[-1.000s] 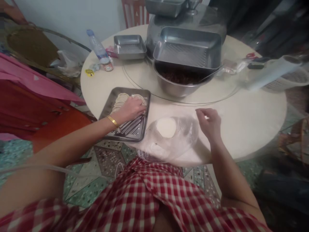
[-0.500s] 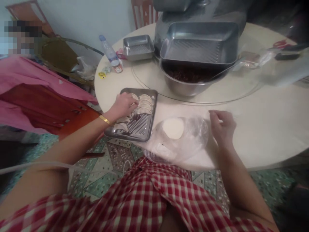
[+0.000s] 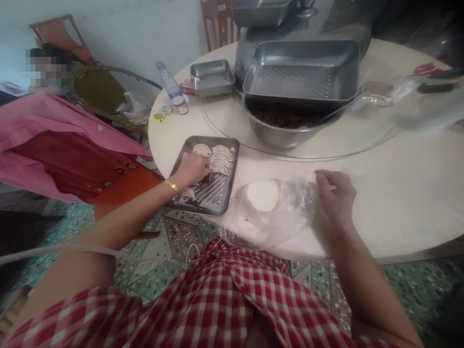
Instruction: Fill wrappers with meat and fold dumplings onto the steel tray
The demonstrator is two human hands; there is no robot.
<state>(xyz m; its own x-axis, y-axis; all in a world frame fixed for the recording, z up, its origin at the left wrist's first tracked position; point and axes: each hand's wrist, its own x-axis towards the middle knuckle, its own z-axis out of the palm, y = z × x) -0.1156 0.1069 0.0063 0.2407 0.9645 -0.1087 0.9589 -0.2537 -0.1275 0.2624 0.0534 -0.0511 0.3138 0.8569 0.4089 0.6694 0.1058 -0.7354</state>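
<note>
My left hand (image 3: 192,169), with a gold bangle at the wrist, rests palm down in a ribbed metal tray (image 3: 219,198) at the table's near left edge, its curled fingers touching a folded dumpling. Several dumplings (image 3: 217,157) lie in a row at the tray's far end. My right hand (image 3: 335,193) hovers loosely curled at the right edge of a clear plastic bag (image 3: 290,212). A round stack of white wrappers (image 3: 261,195) sits in that bag.
A steel bowl of dark filling (image 3: 286,121) stands on a glass turntable, with a large metal tray (image 3: 304,70) resting over it. A small tray (image 3: 212,77), a water bottle (image 3: 168,82) and a small jar stand at the far left. A person in pink sits at the left.
My left hand has drawn back from the tray's far end toward its near left, uncovering the row of dumplings. My right hand stayed by the bag. The camera shifted left.
</note>
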